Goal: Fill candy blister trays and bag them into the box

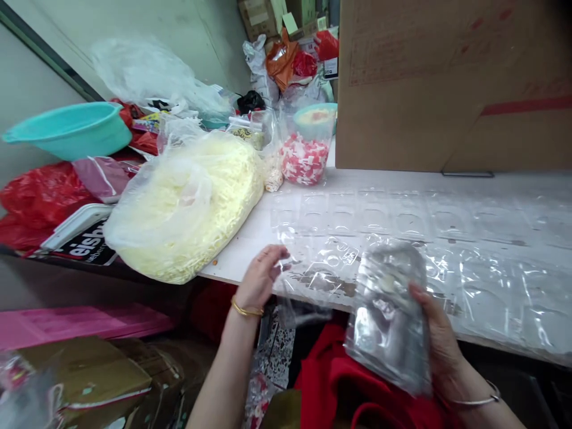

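Note:
My left hand point(261, 274), with a gold bracelet at its wrist, is over the front edge of the white table. Its fingers pinch the corner of a single clear plastic blister shell point(306, 304), which hangs partly past the edge and looks blurred. In my right hand point(440, 339) is a thick stack of nested clear blister shells point(386, 316), held tilted above my red clothing. Two rows of similar clear shells point(409, 223) lie along the table, their hollows facing up.
A big clear bag of pale yellow pieces point(223, 196) lies left of my hands. Behind stand a bag of pink and white pieces point(305, 159) and a large cardboard box point(447, 89). A turquoise basin point(71, 128) and red bags point(42, 193) crowd the left.

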`<state>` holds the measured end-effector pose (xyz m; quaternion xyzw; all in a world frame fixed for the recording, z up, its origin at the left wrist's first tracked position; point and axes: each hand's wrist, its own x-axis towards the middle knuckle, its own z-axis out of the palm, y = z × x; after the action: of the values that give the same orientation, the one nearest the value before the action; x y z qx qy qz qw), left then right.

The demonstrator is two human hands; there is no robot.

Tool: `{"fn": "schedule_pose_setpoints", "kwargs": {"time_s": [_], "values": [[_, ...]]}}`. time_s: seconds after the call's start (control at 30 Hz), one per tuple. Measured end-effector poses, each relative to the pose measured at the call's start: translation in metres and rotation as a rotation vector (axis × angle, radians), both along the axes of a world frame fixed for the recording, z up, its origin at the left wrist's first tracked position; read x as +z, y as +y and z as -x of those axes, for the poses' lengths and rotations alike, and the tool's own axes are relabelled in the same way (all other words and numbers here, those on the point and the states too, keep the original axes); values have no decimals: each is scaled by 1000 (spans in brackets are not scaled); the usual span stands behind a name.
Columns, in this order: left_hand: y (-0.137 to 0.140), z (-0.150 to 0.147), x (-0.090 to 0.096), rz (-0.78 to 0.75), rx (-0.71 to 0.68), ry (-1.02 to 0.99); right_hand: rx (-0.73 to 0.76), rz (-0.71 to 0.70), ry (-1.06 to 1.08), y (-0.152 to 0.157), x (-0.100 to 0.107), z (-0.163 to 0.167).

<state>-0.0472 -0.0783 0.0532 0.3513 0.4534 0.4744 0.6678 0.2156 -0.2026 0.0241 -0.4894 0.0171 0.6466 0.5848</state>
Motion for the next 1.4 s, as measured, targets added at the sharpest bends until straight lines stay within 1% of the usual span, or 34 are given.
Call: {"fn": "schedule_pose_setpoints", "kwargs": {"time_s": [0.07,0.1,0.17,0.2,0.27,0.33,0.37,0.43,0.47,0.5,0.53,0.57,0.63,0.67,0.7,0.73,0.77,0.83,0.9,0.97,1.03,1.1,1.17,1.27,1.33,1.4], "values": [[26,42,-13,59,-34,70,1,-3,-22,2,2,-9],[37,58,-22,92,-45,101,0,1,-45,3,3,-12],[54,75,-40,154,-59,122,-18,-1,-82,7,6,-13],[59,76,-50,184,-68,123,-25,-4,-86,8,8,-11],[66,66,-67,214,-72,164,16,-6,-67,11,9,-5],[68,47,-77,204,-38,254,113,-22,-64,12,10,3],[67,38,-79,172,3,306,155,-45,-92,13,11,8],[59,20,-75,21,110,412,204,-116,-213,16,13,16],[51,12,-68,-81,143,457,220,-154,-292,18,14,20],[41,5,-59,-184,143,492,237,-191,-374,21,15,24],[29,-2,-48,-275,102,509,259,-219,-452,24,16,28],[15,-9,-35,-323,9,487,287,-241,-519,27,18,32],[-14,-23,-9,-329,-261,341,354,-276,-603,34,19,41],[-26,-29,2,-337,-357,278,387,-288,-620,37,20,46],[-37,-35,11,-349,-405,243,413,-298,-626,39,20,51],[-46,-40,17,-354,-405,227,430,-306,-627,40,21,55],[-52,-44,21,-346,-372,224,445,-313,-629,40,21,60],[-59,-48,22,-269,-277,194,459,-321,-655,39,21,67],[-63,-48,19,-140,-210,76,482,-303,-674,38,21,71],[-65,-46,17,-33,-149,-78,524,-247,-610,37,20,76],[-68,-43,16,24,-91,-195,564,-207,-480,36,20,81],[-71,-39,15,43,-66,-262,576,-210,-385,34,22,88],[-74,-36,14,45,-68,-303,567,-230,-353,33,25,95],[-77,-33,8,45,-61,-351,563,-218,-292,31,26,102],[-76,-28,5,51,-34,-385,554,-165,-225,31,22,102],[-70,-14,1,30,19,-395,478,-83,-183,31,17,98]]}}
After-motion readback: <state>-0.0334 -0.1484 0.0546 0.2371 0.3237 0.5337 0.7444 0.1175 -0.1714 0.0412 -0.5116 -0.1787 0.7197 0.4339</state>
